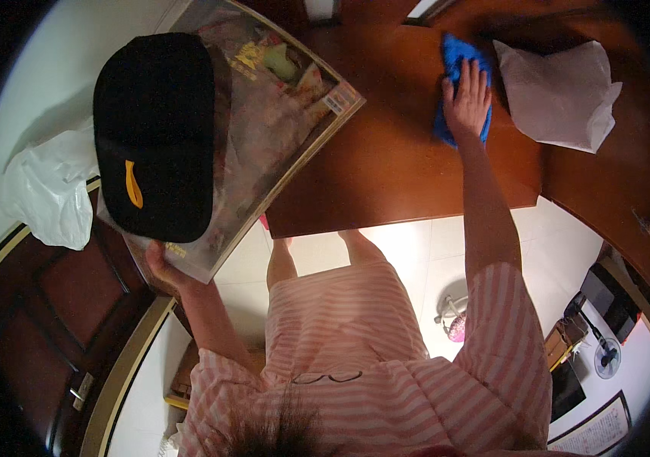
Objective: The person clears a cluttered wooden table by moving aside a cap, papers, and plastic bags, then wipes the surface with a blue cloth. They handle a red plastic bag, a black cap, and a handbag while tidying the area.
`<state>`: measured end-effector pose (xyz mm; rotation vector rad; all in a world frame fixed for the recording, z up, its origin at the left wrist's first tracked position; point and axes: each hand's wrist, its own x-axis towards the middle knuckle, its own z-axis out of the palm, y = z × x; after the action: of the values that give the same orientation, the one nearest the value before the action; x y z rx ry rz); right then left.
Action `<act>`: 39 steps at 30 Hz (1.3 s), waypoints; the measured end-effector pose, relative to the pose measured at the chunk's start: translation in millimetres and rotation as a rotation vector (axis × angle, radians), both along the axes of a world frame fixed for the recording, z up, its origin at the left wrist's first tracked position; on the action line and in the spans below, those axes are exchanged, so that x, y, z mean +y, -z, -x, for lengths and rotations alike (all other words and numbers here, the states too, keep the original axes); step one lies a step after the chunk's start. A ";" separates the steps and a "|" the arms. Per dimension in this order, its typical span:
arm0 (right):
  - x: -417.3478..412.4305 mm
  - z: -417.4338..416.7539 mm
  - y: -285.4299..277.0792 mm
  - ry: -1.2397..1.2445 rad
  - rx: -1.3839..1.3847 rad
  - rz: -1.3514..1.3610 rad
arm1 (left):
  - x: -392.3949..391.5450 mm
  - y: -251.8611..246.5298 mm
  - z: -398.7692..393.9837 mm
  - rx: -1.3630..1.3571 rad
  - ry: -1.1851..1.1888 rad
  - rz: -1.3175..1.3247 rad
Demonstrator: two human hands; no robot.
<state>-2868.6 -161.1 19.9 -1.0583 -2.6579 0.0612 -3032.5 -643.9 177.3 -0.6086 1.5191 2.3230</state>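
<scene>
My right hand (467, 103) presses flat on a blue cloth (455, 54) spread on the brown wooden tabletop (382, 143). At the left, my left hand (162, 265) grips the near corner of a large flat box with a clear cover (268, 137), held tilted over the table's left part. Printed packaging or paper shows through the cover. On top of the box lies a black case (156, 108) with rounded corners and a yellow pull tab (133, 184). The left fingers are mostly hidden under the box.
A white sheet or bag (559, 94) lies on the wood to the right of the cloth. A white plastic bag (56, 183) hangs at the far left, above a dark wooden door (74, 291). A pink-topped object (457, 328) stands on the floor, near a small fan (608, 358).
</scene>
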 end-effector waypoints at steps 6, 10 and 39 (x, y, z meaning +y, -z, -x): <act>-19.3 77.0 24.2 0.165 0.081 -0.022 | -55.8 12.7 27.0 -0.033 -0.067 0.047; -93.6 125.2 20.0 0.006 0.094 -0.036 | -80.2 4.2 39.8 -0.047 -0.094 -0.130; -214.9 -19.4 -16.5 0.327 -0.010 -0.004 | -116.7 21.5 119.5 -0.100 0.114 -0.196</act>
<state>-2849.3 -376.0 36.4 -1.4790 -2.4555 -0.0159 -3152.0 -760.6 155.8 -0.5626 1.2316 2.2825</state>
